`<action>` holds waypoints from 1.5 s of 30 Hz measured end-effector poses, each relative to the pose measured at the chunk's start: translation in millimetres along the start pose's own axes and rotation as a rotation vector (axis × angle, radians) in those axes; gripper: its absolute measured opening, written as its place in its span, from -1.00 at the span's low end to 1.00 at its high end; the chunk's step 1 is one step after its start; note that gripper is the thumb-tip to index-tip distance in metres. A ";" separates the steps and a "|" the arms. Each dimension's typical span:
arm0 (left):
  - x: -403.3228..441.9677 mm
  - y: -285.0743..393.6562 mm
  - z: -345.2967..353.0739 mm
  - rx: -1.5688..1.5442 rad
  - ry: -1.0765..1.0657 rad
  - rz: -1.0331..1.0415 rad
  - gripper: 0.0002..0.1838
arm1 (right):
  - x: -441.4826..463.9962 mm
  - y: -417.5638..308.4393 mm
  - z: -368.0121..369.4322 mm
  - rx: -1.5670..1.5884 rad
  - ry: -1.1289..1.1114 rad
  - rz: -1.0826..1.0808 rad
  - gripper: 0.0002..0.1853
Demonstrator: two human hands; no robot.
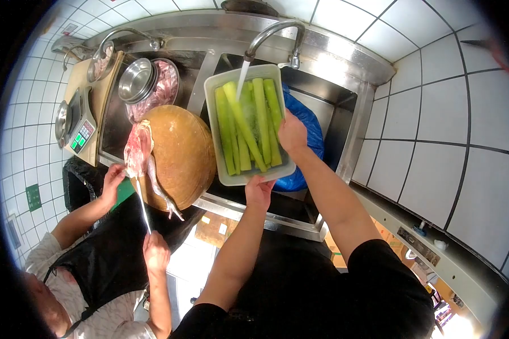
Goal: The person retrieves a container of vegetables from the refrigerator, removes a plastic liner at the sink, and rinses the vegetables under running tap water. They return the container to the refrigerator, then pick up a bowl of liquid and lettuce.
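Observation:
A pale rectangular plastic tub holds several long green vegetable stalks under a running tap. The water stream falls onto the stalks near the tub's upper side. My left hand grips the tub's near edge, its fingers partly hidden underneath. At the tub's right side, my right hand is wrapped around the rim. Beneath and to the right of the tub, a blue plastic bag lies in the steel sink.
To the left, a co-worker holds a knife at poultry meat on a round wooden board. Behind it are metal bowls and a tray of meat. A digital scale stands at far left.

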State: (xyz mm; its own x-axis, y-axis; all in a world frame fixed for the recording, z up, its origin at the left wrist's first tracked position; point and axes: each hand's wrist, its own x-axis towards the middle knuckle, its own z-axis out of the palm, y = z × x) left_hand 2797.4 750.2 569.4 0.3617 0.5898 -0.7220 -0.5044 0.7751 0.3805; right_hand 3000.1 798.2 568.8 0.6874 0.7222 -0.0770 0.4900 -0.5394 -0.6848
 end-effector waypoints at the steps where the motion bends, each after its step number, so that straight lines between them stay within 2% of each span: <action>1: -0.6 0.0 0.8 0.001 -0.002 0.004 -0.53 | -0.1 0.1 -0.1 0.000 0.000 0.001 -0.61; 14: 4.3 -1.8 -5.8 0.027 -0.001 -0.029 -0.46 | 1.0 0.6 0.7 0.009 -0.028 0.033 -0.58; 16: -0.8 0.5 0.0 0.019 -0.034 0.004 -0.58 | 0.8 -0.6 -0.6 0.019 -0.028 0.040 -0.59; 17: -2.7 0.8 3.0 0.014 -0.053 0.019 -0.65 | 0.8 -1.6 -1.2 -0.060 0.161 -0.051 -0.58; 19: -1.9 1.0 2.1 0.018 -0.044 -0.005 -0.50 | -0.8 -16.4 -6.2 -0.220 0.537 -0.235 -0.57; 20: -0.7 1.4 0.8 0.022 -0.037 -0.017 -0.42 | -2.1 -25.2 -7.8 -0.102 0.499 -0.274 -0.54; 22: 5.3 -0.7 -5.3 0.009 -0.078 -0.014 -0.44 | -6.6 -48.3 -12.0 0.134 0.416 -0.343 -0.48; 23: 7.5 -2.2 -9.5 0.003 -0.097 -0.014 -0.46 | -7.7 -59.9 -12.8 0.508 0.095 -0.107 -0.50; 26: 9.6 -4.3 -14.1 0.023 -0.075 -0.012 -0.54 | 22.4 -80.8 15.1 1.603 0.212 0.515 -0.58; 29: 6.5 -4.3 -14.3 -0.010 -0.065 0.000 -0.62 | 53.7 -63.5 45.4 1.785 0.302 0.924 -0.68; 32: 8.2 -6.1 -18.7 0.010 -0.092 0.008 -0.67 | 70.1 -49.6 75.8 1.915 0.361 0.812 -0.72; 35: 2.9 -0.3 -11.2 -0.021 -0.039 -0.024 -0.56 | 79.2 -58.2 71.4 1.991 0.317 0.902 -0.73; 38: 4.0 -0.6 -14.5 -0.041 0.017 -0.064 -0.54 | 80.7 -57.9 71.6 1.861 0.235 1.002 -0.70; 41: 6.8 -2.3 -18.1 -0.071 -0.059 -0.046 -0.52 | 84.8 -43.5 86.5 1.840 0.280 0.959 -0.65; 45: 3.7 -0.7 -12.9 -0.048 -0.021 -0.024 -0.51 | 88.2 -40.6 85.5 1.786 0.311 0.910 -0.60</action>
State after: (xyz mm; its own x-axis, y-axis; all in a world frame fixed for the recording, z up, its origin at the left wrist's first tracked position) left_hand 2789.0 748.9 559.0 0.3901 0.5764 -0.7181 -0.5320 0.7776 0.3351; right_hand 2995.0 920.8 527.9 0.5255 0.3531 -0.7741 -0.8193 0.4553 -0.3486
